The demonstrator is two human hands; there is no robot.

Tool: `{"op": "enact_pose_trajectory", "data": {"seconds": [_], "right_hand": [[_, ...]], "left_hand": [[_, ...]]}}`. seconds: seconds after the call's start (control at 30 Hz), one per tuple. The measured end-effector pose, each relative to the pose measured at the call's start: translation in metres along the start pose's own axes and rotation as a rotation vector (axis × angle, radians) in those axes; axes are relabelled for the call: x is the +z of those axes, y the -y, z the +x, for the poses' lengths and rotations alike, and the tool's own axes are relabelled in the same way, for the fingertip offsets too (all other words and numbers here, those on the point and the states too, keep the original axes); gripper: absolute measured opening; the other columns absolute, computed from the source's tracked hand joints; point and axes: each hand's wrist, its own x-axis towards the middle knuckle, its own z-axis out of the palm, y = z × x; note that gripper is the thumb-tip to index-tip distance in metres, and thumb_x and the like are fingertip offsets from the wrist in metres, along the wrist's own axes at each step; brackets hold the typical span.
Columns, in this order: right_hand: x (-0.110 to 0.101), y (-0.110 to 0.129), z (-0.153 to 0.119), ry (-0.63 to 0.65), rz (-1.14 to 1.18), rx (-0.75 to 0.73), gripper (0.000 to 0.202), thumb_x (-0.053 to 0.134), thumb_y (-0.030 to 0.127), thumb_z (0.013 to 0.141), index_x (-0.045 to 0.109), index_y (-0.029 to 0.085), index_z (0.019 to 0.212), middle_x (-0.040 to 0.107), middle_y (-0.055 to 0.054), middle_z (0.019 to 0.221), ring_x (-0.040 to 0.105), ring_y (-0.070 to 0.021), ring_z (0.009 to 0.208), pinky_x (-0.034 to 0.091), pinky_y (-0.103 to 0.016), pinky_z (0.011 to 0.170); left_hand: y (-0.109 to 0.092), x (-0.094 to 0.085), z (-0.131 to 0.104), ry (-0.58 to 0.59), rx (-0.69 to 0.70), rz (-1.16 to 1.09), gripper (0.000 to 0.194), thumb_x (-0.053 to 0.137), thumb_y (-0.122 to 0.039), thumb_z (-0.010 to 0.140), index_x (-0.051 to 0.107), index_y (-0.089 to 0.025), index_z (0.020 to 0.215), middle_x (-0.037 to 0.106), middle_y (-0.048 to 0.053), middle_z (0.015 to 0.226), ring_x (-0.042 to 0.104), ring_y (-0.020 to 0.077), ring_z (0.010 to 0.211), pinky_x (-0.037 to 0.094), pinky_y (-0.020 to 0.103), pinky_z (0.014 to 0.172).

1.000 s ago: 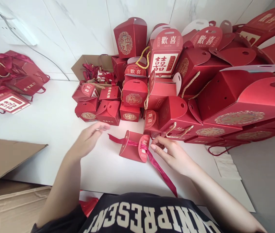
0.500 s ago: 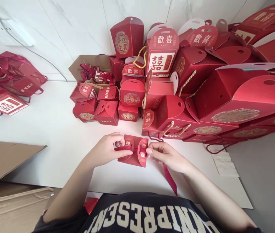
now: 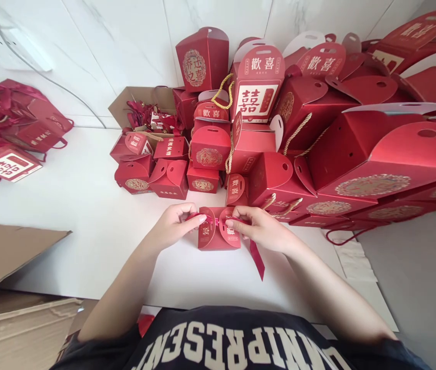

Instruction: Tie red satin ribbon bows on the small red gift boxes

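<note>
A small red gift box [image 3: 219,241] with two rounded flaps lies on the white table, between my hands. A dark red ribbon [image 3: 257,261] crosses the middle of its top, and one tail hangs down on the right. My left hand [image 3: 179,222] pinches the ribbon at the box's left flap. Over the right flap, my right hand [image 3: 258,226] has thumb and fingers closed on the ribbon's other side. The ribbon between the two flaps is drawn into a narrow band.
Red gift boxes [image 3: 375,149] are stacked at the back and right. An open carton [image 3: 119,107] holds ribbons. Finished-looking boxes with bows [image 3: 12,162] stand at the far left. Brown cardboard [image 3: 13,252] lies at the lower left of the white table [image 3: 87,221].
The small box has turned slightly and moved a little away from my body. My hands have moved with it, and the ribbon now runs straight between the flaps.
</note>
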Motion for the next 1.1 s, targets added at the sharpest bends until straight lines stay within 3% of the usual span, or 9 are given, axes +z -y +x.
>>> {"op": "enact_pose_trajectory", "data": {"seconds": [0.17,0.33,0.47,0.6,0.73,0.83,0.97,1.1], "right_hand": [[0.007,0.001,0.002,-0.101,-0.191,0.017,0.024,0.063,0.038,0.085,0.051,0.021,0.073,0.049,0.007,0.063,0.042,-0.0108,0.059,0.033,-0.024,0.059],[0.003,-0.004,0.003,-0.008,0.002,-0.041,0.031,0.061,0.047,0.088,0.054,0.019,0.077,0.053,0.004,0.071,0.045,-0.0117,0.065,0.036,-0.025,0.064],[0.0,-0.013,0.004,0.036,0.167,-0.016,0.039,0.056,0.055,0.089,0.052,0.019,0.076,0.049,0.004,0.069,0.042,-0.0115,0.064,0.036,-0.025,0.063],[0.004,-0.014,0.006,-0.037,0.077,-0.04,0.035,0.061,0.049,0.086,0.051,0.019,0.073,0.052,0.003,0.069,0.045,-0.0118,0.065,0.037,-0.025,0.064],[0.005,-0.007,0.004,-0.093,-0.05,-0.027,0.03,0.062,0.044,0.086,0.052,0.019,0.072,0.055,0.004,0.068,0.047,-0.0116,0.064,0.037,-0.025,0.064],[-0.002,-0.001,-0.003,-0.091,-0.083,0.016,0.034,0.06,0.048,0.087,0.052,0.02,0.07,0.05,0.005,0.064,0.043,-0.011,0.06,0.034,-0.025,0.059],[-0.022,0.012,-0.018,-0.051,-0.095,0.025,0.041,0.057,0.053,0.089,0.049,0.02,0.067,0.038,0.006,0.058,0.034,-0.01,0.053,0.027,-0.026,0.051],[-0.037,0.031,-0.034,-0.166,-0.154,-0.027,0.039,0.059,0.052,0.089,0.052,0.02,0.068,0.049,0.003,0.064,0.04,-0.0111,0.057,0.032,-0.026,0.052]], "left_hand": [[-0.009,0.005,-0.003,0.034,-0.019,0.045,0.036,0.06,-0.044,0.088,0.054,-0.016,0.067,0.04,-0.004,0.058,0.034,0.0078,0.052,0.026,0.023,0.049],[0.004,-0.007,-0.001,0.16,-0.114,-0.011,0.035,0.061,-0.039,0.088,0.053,-0.016,0.063,0.045,-0.004,0.054,0.034,0.006,0.045,0.028,0.022,0.046],[0.023,-0.019,0.004,0.266,-0.175,-0.173,0.029,0.064,-0.033,0.083,0.056,-0.015,0.062,0.062,0.001,0.06,0.045,0.0066,0.045,0.032,0.02,0.045],[0.034,-0.021,0.01,0.272,-0.198,-0.232,0.027,0.066,-0.03,0.077,0.051,-0.016,0.059,0.067,0.004,0.064,0.062,0.013,0.06,0.046,0.023,0.055],[0.034,-0.029,0.009,0.325,-0.228,-0.218,0.031,0.067,-0.038,0.079,0.054,-0.016,0.061,0.067,0.003,0.063,0.052,0.0097,0.048,0.041,0.022,0.048],[0.029,-0.047,0.002,0.327,-0.162,-0.188,0.036,0.067,-0.043,0.082,0.058,-0.014,0.063,0.064,0.004,0.06,0.041,0.0062,0.042,0.033,0.022,0.044],[0.021,-0.074,-0.01,0.267,-0.025,-0.188,0.043,0.069,-0.049,0.079,0.058,-0.014,0.055,0.057,0.003,0.053,0.037,0.0064,0.041,0.027,0.024,0.043],[0.012,-0.085,-0.017,0.185,0.025,-0.199,0.045,0.074,-0.049,0.073,0.055,-0.015,0.05,0.066,0.01,0.076,0.044,0.0081,0.046,0.037,0.026,0.044]]}}
